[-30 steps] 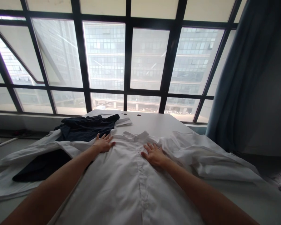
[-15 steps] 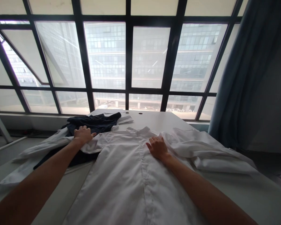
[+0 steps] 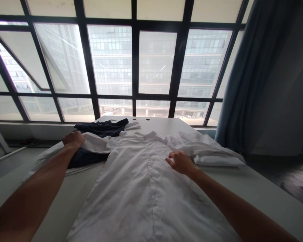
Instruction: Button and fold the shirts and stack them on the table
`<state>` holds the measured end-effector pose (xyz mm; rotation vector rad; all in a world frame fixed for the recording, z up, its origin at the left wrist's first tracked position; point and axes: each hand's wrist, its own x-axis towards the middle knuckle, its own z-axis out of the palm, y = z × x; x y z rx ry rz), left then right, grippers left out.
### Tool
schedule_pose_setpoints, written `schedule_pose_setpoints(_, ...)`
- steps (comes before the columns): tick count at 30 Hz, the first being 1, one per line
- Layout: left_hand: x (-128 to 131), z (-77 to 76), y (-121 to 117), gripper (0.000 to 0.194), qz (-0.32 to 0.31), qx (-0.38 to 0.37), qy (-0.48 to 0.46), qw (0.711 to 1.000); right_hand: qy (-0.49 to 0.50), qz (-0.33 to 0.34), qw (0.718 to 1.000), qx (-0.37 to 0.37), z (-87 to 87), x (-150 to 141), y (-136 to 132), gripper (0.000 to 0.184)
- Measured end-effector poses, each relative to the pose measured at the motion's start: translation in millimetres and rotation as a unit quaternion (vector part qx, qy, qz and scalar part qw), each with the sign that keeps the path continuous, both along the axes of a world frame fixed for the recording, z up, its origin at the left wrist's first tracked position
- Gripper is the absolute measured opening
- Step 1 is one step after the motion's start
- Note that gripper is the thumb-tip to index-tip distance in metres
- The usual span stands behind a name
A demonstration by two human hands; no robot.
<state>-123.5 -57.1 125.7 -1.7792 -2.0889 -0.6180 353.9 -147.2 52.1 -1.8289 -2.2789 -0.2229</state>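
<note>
A white button-up shirt (image 3: 143, 188) lies flat, front up, on a white table (image 3: 257, 188), collar toward the window. My left hand (image 3: 73, 139) is closed on the shirt's left sleeve (image 3: 96, 143), which lies over a dark navy garment (image 3: 101, 129). My right hand (image 3: 180, 162) rests on the shirt's right chest next to the crumpled right sleeve (image 3: 207, 151); its fingers are loosely curled and held together, flat on the cloth.
More white cloth (image 3: 50, 156) lies under the navy garment at the left. Two round cable holes (image 3: 147, 119) mark the table's far end. A large dark-framed window (image 3: 133, 64) stands behind, and a blue curtain (image 3: 244, 87) hangs at the right.
My left hand slid from the shirt's left chest outward to the left sleeve and closed on it. My right hand shifted slightly right and nearer. The sleeve is drawn further out.
</note>
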Motion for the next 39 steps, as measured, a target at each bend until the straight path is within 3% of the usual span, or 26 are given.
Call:
schedule_pose_setpoints(2, 27, 15.6, -19, 0.045, 0.078, 0.082, -0.035, 0.993, 0.050, -0.023, 0.998, 0.001, -2.1, 10, -4, 0.033)
schedule_pose_setpoints(3, 44, 19.2, -30, 0.045, 0.055, 0.130, -0.032, 0.990, 0.078, -0.026, 0.997, 0.004, -3.8, 14, -5, 0.034)
schedule_pose_setpoints(5, 84, 14.2, -56, 0.042, -0.086, 0.189, 0.029, 0.978, 0.150, 0.000, 0.989, 0.004, -7.8, 19, -4, 0.037)
schedule_pose_setpoints(7, 121, -7.0, -81, 0.038, -0.240, 0.181, 0.115, 0.947, 0.254, 0.041, 0.966, -0.021, -11.3, 22, -2, 0.047)
schedule_pose_setpoints(9, 146, -37.6, -99, 0.037, -0.367, 0.123, 0.168, 0.906, 0.374, 0.061, 0.921, -0.086, -13.3, 21, -1, 0.063)
schedule_pose_setpoints(11, 157, -66.7, -108, 0.040, -0.451, 0.060, 0.201, 0.867, 0.459, 0.077, 0.869, -0.167, -13.5, 17, -3, 0.076)
schedule_pose_setpoints(13, 157, -85.8, -109, 0.042, -0.495, 0.013, 0.210, 0.843, 0.492, 0.102, 0.836, -0.220, -11.7, 12, -8, 0.083)
schedule_pose_setpoints(16, 148, -92.4, -100, 0.046, -0.488, -0.018, 0.176, 0.855, 0.493, 0.129, 0.822, -0.255, -6.0, 4, -19, 0.091)
schedule_pose_setpoints(19, 137, -83.9, -86, 0.057, -0.420, -0.022, 0.143, 0.896, 0.434, 0.161, 0.844, -0.270, -1.2, -3, -29, 0.085)
schedule_pose_setpoints(21, 131, -77.4, -76, 0.050, -0.382, -0.046, 0.158, 0.909, 0.372, 0.188, 0.856, -0.306, -0.5, -8, -34, 0.072)
schedule_pose_setpoints(25, 124, -71.7, -63, 0.019, -0.347, -0.082, 0.203, 0.912, 0.339, 0.217, 0.834, -0.377, 2.9, -15, -43, 0.055)
schedule_pose_setpoints(29, 121, -75.8, -64, 0.023, -0.349, -0.076, 0.230, 0.905, 0.406, 0.232, 0.809, -0.356, 21.3, -8, -53, 0.048)
schedule_pose_setpoints(32, 115, -79.8, -69, 0.023, -0.356, -0.097, 0.251, 0.895, 0.409, 0.205, 0.778, -0.430, 31.3, 7, -55, 0.046)
schedule_pose_setpoints(36, 103, -70.9, -58, 0.032, -0.367, -0.225, 0.171, 0.886, 0.256, 0.098, 0.789, -0.550, 27.4, 19, -53, 0.055)
schedule_pose_setpoints(39, 110, -54.5, -34, 0.040, -0.342, -0.358, 0.088, 0.864, 0.219, 0.089, 0.813, -0.532, 26.5, 12, -57, 0.064)
